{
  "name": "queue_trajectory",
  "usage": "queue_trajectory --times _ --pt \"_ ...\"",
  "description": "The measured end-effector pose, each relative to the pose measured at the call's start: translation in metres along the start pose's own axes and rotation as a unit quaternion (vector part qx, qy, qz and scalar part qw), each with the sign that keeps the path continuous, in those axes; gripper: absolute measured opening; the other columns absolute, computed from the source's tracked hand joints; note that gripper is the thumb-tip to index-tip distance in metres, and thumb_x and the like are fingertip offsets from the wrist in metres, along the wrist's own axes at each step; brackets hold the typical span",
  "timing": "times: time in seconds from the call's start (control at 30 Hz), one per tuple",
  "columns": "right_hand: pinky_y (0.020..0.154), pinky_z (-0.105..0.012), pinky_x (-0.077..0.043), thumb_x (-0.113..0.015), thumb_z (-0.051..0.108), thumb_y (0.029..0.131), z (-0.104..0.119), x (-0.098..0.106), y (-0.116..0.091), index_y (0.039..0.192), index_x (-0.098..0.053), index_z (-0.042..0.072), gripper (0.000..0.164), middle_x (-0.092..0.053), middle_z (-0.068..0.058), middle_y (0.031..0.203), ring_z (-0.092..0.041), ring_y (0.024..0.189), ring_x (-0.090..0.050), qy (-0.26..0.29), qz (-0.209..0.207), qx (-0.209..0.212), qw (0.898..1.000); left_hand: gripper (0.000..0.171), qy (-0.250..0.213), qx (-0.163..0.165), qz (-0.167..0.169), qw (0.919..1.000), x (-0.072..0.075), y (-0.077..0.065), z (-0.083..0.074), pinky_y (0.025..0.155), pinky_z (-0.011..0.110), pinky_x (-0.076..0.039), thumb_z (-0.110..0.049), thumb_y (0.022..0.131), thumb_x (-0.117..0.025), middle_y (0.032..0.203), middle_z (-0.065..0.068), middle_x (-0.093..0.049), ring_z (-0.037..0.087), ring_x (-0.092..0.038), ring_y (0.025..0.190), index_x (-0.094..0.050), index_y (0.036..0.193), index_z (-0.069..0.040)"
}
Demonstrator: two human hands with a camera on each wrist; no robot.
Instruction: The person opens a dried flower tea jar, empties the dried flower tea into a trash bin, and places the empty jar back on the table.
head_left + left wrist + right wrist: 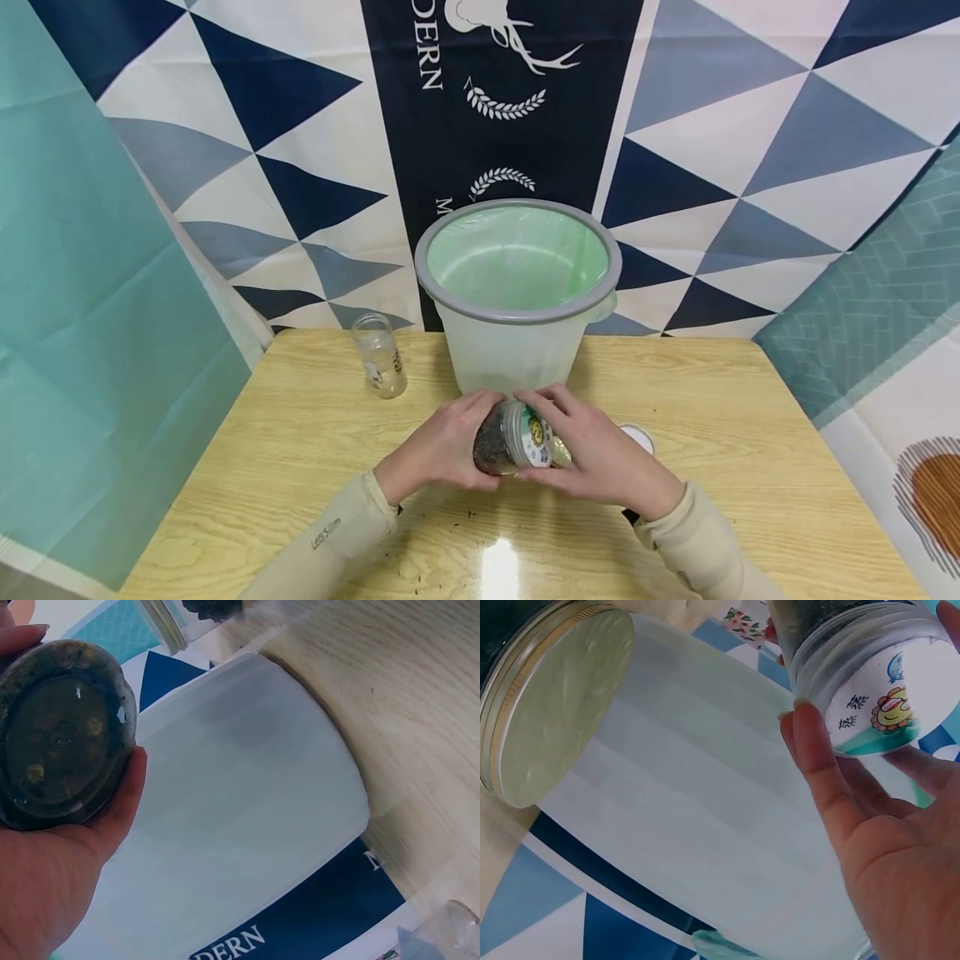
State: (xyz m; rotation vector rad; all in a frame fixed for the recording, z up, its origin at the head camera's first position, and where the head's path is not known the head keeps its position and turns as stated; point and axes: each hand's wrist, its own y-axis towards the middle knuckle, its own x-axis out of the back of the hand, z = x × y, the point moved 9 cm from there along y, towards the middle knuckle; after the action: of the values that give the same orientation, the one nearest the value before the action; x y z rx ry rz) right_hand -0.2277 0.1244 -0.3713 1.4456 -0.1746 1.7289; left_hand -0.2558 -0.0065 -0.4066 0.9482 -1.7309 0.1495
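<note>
My left hand [453, 442] grips the body of a clear jar [492, 442] with dark contents, tipped on its side over the table. The jar's round base [64, 735] fills the left of the left wrist view. At its other end is a white and green lid [892, 705] with a cartoon flower sticker. My right hand [592, 450] holds this lid, fingers and thumb spread round its edge. Partly hidden behind the right hand stands a second jar with a gold-coloured lid [562, 705], dark stuff inside it.
A whitish bin [517, 350] with a grey rim and green liner stands just beyond the hands. To its left is a clear empty cup [380, 358]. A white round object [639, 437] shows behind the right wrist. Small dark bits [457, 525] lie scattered on the wooden table [300, 417].
</note>
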Motion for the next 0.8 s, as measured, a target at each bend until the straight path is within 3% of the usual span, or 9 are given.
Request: queue_trajectory --times 0.17,0.5,0.8 --pt "0.092 -0.04 -0.06 -0.083 0.05 0.085 0.002 0.005 -0.001 0.15 -0.048 0.01 0.084 -0.053 -0.002 0.139 -0.016 0.115 -0.063 0.016 -0.017 0.022 0.999 0.092 -0.008 -0.005 -0.013 0.9999 0.004 -0.002 0.0 0.094 0.037 -0.059 -0.029 0.057 -0.096 0.123 0.007 -0.066 0.017 -0.065 0.108 -0.054 0.135 -0.005" --pt "0.089 -0.035 -0.06 -0.083 0.046 0.086 -0.001 0.006 -0.004 0.149 -0.046 0.008 0.082 -0.051 -0.001 0.139 -0.01 0.108 -0.061 0.037 -0.021 0.029 0.999 0.093 -0.005 -0.019 -0.026 0.9995 0.007 -0.001 -0.004 0.093 0.035 -0.059 -0.031 0.057 -0.095 0.121 0.007 -0.067 0.017 -0.066 0.106 -0.054 0.135 -0.003" --pt "0.088 -0.03 -0.058 -0.088 0.041 0.082 -0.014 0.013 -0.012 0.149 -0.044 0.013 0.085 -0.054 0.005 0.132 -0.007 0.104 -0.06 0.07 -0.015 0.003 0.997 0.092 -0.021 -0.008 -0.029 0.9993 0.01 0.001 -0.006 0.094 0.035 -0.059 -0.029 0.056 -0.096 0.12 0.006 -0.067 0.017 -0.067 0.104 -0.055 0.134 -0.004"
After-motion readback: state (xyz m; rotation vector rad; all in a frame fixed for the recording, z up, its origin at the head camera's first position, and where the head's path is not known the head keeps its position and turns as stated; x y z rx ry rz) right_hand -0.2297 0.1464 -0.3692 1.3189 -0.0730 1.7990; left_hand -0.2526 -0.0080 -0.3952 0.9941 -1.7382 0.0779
